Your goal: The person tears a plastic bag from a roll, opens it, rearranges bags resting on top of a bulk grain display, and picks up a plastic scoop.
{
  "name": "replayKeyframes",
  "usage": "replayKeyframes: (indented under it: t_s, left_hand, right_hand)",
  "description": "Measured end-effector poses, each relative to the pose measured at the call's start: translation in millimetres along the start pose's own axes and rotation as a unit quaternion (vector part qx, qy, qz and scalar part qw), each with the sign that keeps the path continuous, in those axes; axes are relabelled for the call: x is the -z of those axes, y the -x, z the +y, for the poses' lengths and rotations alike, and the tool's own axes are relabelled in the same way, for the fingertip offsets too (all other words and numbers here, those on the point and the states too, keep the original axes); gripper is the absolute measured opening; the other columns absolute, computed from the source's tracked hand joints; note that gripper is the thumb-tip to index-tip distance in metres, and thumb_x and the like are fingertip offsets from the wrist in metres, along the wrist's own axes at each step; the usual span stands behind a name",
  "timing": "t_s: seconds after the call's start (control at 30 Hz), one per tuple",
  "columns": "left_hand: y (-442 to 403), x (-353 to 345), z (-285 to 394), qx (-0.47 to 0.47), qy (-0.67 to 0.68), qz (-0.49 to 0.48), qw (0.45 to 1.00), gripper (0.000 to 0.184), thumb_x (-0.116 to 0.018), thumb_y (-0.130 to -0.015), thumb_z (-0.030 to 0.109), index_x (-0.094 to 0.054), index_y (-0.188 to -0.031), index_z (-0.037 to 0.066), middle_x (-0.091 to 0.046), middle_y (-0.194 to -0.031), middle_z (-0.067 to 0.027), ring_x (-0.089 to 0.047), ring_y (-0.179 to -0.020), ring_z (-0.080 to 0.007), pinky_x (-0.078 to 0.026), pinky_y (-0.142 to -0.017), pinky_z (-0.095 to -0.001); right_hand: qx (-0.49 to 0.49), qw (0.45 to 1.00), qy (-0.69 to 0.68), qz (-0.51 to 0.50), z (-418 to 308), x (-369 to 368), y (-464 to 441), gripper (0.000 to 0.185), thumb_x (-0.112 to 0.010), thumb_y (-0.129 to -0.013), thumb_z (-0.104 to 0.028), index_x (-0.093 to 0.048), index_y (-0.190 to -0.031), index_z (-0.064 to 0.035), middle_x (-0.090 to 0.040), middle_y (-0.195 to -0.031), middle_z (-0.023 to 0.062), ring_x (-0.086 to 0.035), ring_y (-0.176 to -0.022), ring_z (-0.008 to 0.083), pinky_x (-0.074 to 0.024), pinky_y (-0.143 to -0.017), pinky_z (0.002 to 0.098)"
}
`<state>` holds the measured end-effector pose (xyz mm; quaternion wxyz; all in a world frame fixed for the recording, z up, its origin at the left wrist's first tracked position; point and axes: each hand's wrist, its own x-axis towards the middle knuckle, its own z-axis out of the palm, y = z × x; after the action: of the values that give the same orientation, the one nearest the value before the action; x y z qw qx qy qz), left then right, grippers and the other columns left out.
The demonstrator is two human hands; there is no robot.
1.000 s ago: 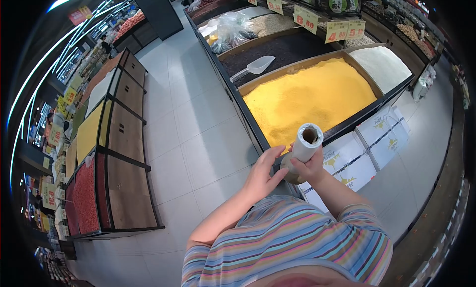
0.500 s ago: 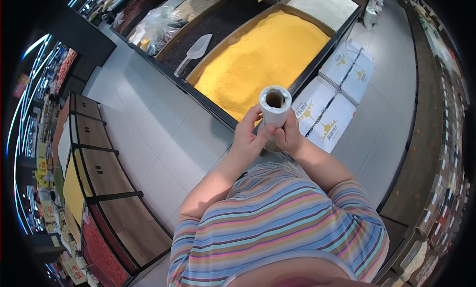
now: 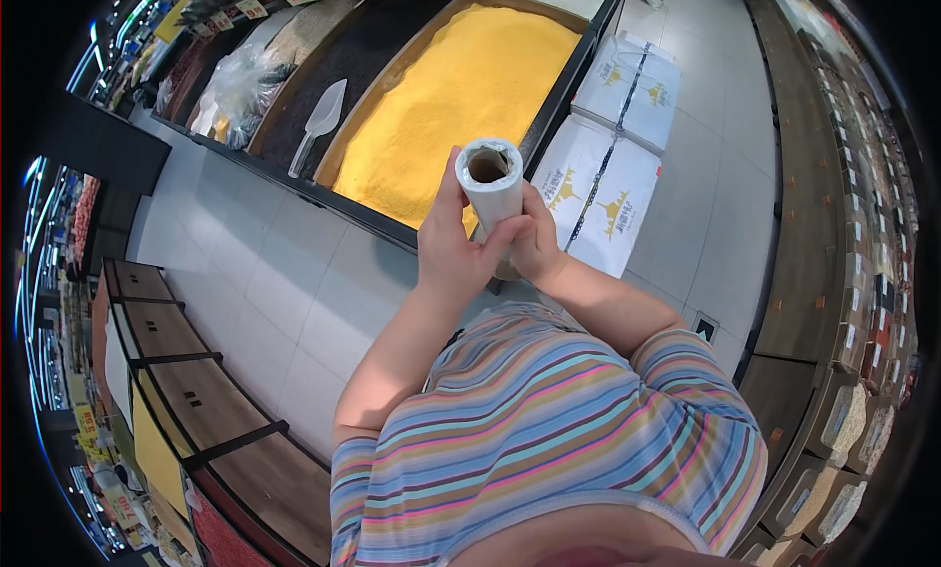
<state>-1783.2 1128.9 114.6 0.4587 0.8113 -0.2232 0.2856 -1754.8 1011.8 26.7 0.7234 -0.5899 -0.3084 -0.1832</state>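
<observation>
A roll of clear plastic bags (image 3: 497, 204) stands nearly upright in front of my chest, with the open end of its cardboard core facing up. My left hand (image 3: 453, 236) wraps its left side, one finger reaching up near the top rim. On the other side my right hand (image 3: 535, 236) grips the roll lower down. Both hands are closed round it, and their thumbs come close together at the front. Just beyond lies a bin of yellow grain (image 3: 461, 97), its near corner partly hidden by the roll and my left hand.
A clear scoop (image 3: 322, 116) rests on dark grain (image 3: 338, 62) left of the yellow bin. A bunched plastic bag (image 3: 235, 92) sits farther left. White cartons (image 3: 603, 190) stand on the floor at right. Wooden-sided bins (image 3: 211, 356) line the left, shelves (image 3: 799, 224) the right.
The view has turned, so the bins and cartons sit farther left. Both hands and the roll have shifted left and slightly up in view. My left fingers now reach higher on the roll.
</observation>
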Motion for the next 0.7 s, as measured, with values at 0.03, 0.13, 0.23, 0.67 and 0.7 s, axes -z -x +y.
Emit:
replayKeyframes:
  t_s: [0.03,0.13,0.23,0.67,0.7]
  left_hand:
    - [-1,0,0,-0.010,-0.019,-0.002,1.000,0.081,-0.076,-0.072,0.030,-0.034,-0.132,-0.005,-0.060,-0.105,-0.0186,-0.064,-0.090,-0.0279,-0.050,-0.075,-0.0313]
    - [-2,-2,-2,-0.026,-0.023,-0.011,0.999,0.069,-0.071,-0.078,0.022,-0.035,-0.131,-0.005,-0.061,-0.105,-0.0176,-0.064,-0.091,-0.0263,-0.050,-0.075,-0.0293]
    - [-2,2,-6,-0.025,0.015,-0.025,0.999,0.057,-0.065,-0.084,0.017,-0.038,-0.129,-0.005,-0.061,-0.105,-0.0169,-0.063,-0.094,-0.0245,-0.049,-0.077,-0.0293]
    - [10,21,-24,0.191,0.338,0.050,0.920,0.028,-0.039,-0.098,0.020,-0.057,-0.102,0.000,-0.065,-0.096,-0.0115,-0.061,-0.092,-0.0172,-0.046,-0.083,-0.0291]
    - [11,24,-25,0.206,0.377,0.072,0.900,0.026,-0.039,-0.098,0.020,-0.056,-0.098,0.001,-0.065,-0.094,-0.0120,-0.061,-0.090,-0.0182,-0.047,-0.082,-0.0300]
  right_hand:
    - [-0.006,1.000,0.003,0.005,-1,-1,1,0.065,-0.034,-0.094,-0.051,-0.035,-0.131,0.0018,-0.053,-0.119,0.0176,-0.054,-0.107,0.0266,-0.0421,-0.090,0.0343]
    - [-0.011,1.000,0.018,0.011,1,-1,2,0.065,-0.033,-0.094,-0.051,-0.035,-0.131,0.0020,-0.053,-0.119,0.0173,-0.053,-0.108,0.0259,-0.0414,-0.090,0.0341]
    - [-0.014,1.000,-0.013,-0.003,0,0,-2,0.066,-0.032,-0.093,-0.052,-0.035,-0.131,0.0022,-0.053,-0.118,0.0159,-0.053,-0.107,0.0242,-0.0410,-0.091,0.0337]
    - [-0.037,0.998,0.010,-0.049,-13,11,-5,0.073,-0.036,-0.090,-0.057,-0.035,-0.131,0.0044,-0.051,-0.120,0.0139,-0.050,-0.110,0.0209,-0.0385,-0.092,0.0325]
    - [-0.037,0.997,-0.022,-0.056,-18,14,-8,0.073,-0.052,-0.087,-0.051,-0.034,-0.132,0.0038,-0.050,-0.122,0.0137,-0.049,-0.111,0.0211,-0.0377,-0.093,0.0329]
